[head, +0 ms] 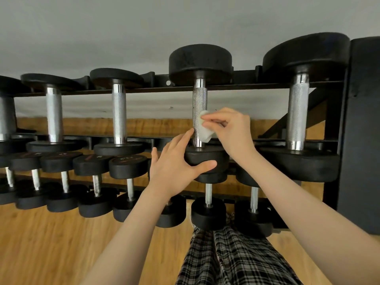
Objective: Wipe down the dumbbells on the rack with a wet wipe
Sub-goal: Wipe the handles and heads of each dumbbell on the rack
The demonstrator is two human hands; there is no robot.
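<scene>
Dumbbell (199, 112) on the rack's (236, 87) upper tier: we are pinching a white wet wipe (204, 128) against its knurled handle with our right hand (230, 128), while our left hand (176, 163), fingers spread, is bracing the near head.

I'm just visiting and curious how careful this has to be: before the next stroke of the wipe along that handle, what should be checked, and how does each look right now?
1. Wipe held firmly: ok, the right hand pinches it in its fingers.
2. Wipe on the handle: ok, it lies against the lower part of the knurled grip.
3. Dumbbell steadied: ok, the left hand rests on the near head, thumb along its edge.
4. Dumbbell seated on the rack: cannot tell, the hands hide the near cradle.
5. Upper handle free to wipe: ok, nothing covers it.
6. Wipe still wet: cannot tell.
</scene>
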